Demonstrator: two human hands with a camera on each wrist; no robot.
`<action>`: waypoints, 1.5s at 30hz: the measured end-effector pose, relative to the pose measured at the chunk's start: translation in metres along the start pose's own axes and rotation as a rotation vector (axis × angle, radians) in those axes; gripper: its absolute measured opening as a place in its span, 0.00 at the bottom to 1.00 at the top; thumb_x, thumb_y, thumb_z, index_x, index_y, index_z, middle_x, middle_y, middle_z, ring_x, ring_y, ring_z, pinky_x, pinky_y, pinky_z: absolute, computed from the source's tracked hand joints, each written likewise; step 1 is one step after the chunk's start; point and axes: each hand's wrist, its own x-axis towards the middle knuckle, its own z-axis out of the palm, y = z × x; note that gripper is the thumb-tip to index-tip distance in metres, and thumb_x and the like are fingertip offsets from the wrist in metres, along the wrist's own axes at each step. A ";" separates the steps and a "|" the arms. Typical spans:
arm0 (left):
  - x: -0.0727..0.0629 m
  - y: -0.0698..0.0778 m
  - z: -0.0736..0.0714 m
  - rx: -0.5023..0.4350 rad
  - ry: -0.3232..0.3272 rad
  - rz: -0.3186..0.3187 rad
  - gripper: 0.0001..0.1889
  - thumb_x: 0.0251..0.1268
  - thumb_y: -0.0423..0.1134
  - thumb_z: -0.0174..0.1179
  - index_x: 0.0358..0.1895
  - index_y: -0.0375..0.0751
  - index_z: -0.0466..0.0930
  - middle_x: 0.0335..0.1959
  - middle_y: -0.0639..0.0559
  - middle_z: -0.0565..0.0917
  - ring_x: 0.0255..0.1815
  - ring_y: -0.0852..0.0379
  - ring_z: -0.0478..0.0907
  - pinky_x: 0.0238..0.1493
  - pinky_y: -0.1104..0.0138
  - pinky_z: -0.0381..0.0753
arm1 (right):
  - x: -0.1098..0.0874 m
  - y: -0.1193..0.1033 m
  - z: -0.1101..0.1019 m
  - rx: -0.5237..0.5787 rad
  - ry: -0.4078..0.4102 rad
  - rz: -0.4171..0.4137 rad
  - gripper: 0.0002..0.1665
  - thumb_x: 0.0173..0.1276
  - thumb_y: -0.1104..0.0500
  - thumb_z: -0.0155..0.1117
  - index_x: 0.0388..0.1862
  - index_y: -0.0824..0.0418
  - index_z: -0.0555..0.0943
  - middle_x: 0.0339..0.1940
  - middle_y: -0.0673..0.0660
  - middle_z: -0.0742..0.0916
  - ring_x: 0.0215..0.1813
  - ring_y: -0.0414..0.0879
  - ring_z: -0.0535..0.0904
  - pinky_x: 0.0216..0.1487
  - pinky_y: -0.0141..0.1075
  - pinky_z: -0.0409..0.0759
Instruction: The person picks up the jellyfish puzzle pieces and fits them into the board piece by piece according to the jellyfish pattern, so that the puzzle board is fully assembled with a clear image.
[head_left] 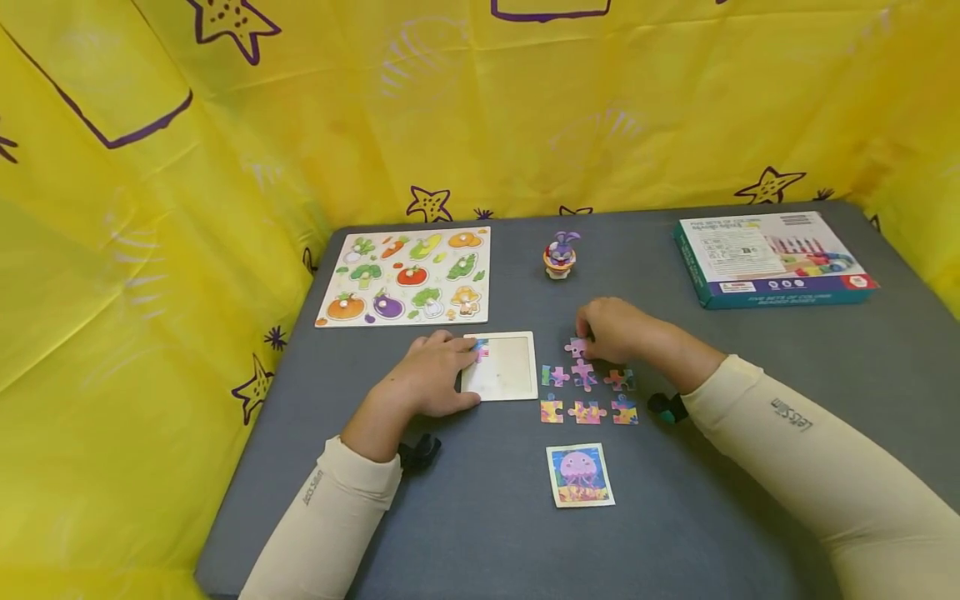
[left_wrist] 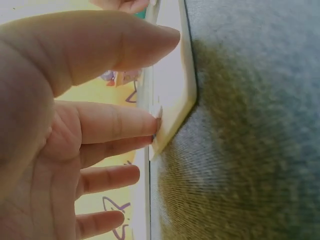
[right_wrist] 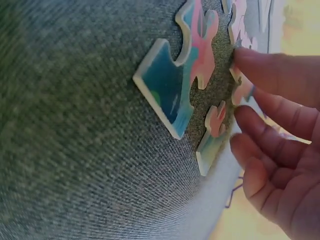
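The left hand (head_left: 433, 375) is spreading wide, its fingers lying nearly straight and their tips resting at the left rim of a shallow white tray (head_left: 504, 385), with the thumb reaching to the tray's lower edge. The right hand (head_left: 617, 332) is holding itself narrow, its fingers curling and its thumb and forefinger pinching a pink puzzle piece (head_left: 575, 347) at the top of a loose group on the table. Inside the tray, a corner piece (head_left: 483, 352) is sitting at the upper left, just beside the left fingertips. Right of the tray, a middle row of three pieces (head_left: 583, 375) and a lower row of three pieces (head_left: 587, 412) are lying apart from one another, picture side up. Nearer the person, a jellyfish card (head_left: 580, 475) is lying flat below these rows. Cream sleeves (head_left: 795, 442) are covering both forearms, and a black device is showing at each wrist. Farther out on the grey table (head_left: 480, 533), a vegetable board (head_left: 375, 257) is lying at the back left, a purple rabbit figurine (head_left: 561, 254) is standing behind the right hand, and a flat box (head_left: 776, 260) is resting at the back right. Yellow cloth (head_left: 480, 108) with dark starfish outlines is hanging behind everything.
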 end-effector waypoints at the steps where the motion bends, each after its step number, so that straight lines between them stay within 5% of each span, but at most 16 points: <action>1: 0.000 0.000 -0.001 -0.004 0.000 -0.001 0.38 0.64 0.58 0.66 0.75 0.48 0.70 0.78 0.52 0.67 0.74 0.47 0.62 0.71 0.49 0.62 | 0.001 -0.001 -0.001 0.015 0.002 0.009 0.06 0.64 0.61 0.72 0.35 0.60 0.83 0.33 0.56 0.83 0.38 0.51 0.76 0.45 0.45 0.76; 9: 0.000 0.001 -0.005 -0.018 -0.006 -0.012 0.35 0.65 0.56 0.65 0.73 0.47 0.73 0.76 0.51 0.70 0.73 0.46 0.65 0.70 0.49 0.63 | 0.014 -0.018 -0.010 0.177 -0.011 0.047 0.03 0.68 0.61 0.70 0.33 0.58 0.84 0.30 0.54 0.83 0.34 0.48 0.77 0.36 0.38 0.76; 21: 0.004 0.003 -0.002 -0.014 0.044 -0.007 0.36 0.66 0.58 0.65 0.74 0.48 0.71 0.73 0.53 0.74 0.69 0.48 0.69 0.69 0.50 0.66 | 0.066 -0.062 0.004 0.338 -0.037 -0.009 0.02 0.65 0.62 0.71 0.34 0.57 0.89 0.28 0.51 0.87 0.32 0.43 0.79 0.34 0.33 0.76; 36: 0.005 0.008 -0.001 0.035 0.020 -0.032 0.34 0.69 0.63 0.59 0.75 0.56 0.70 0.74 0.51 0.72 0.68 0.46 0.69 0.65 0.49 0.68 | 0.079 -0.075 0.012 0.164 0.003 0.019 0.04 0.63 0.57 0.75 0.29 0.54 0.88 0.30 0.51 0.87 0.37 0.48 0.80 0.37 0.38 0.75; 45: 0.006 0.010 0.000 0.067 0.036 -0.028 0.34 0.70 0.63 0.59 0.75 0.56 0.71 0.73 0.51 0.73 0.67 0.47 0.69 0.65 0.50 0.69 | 0.051 -0.054 -0.005 0.093 0.044 -0.004 0.12 0.67 0.52 0.72 0.45 0.56 0.86 0.40 0.55 0.87 0.45 0.52 0.82 0.49 0.48 0.78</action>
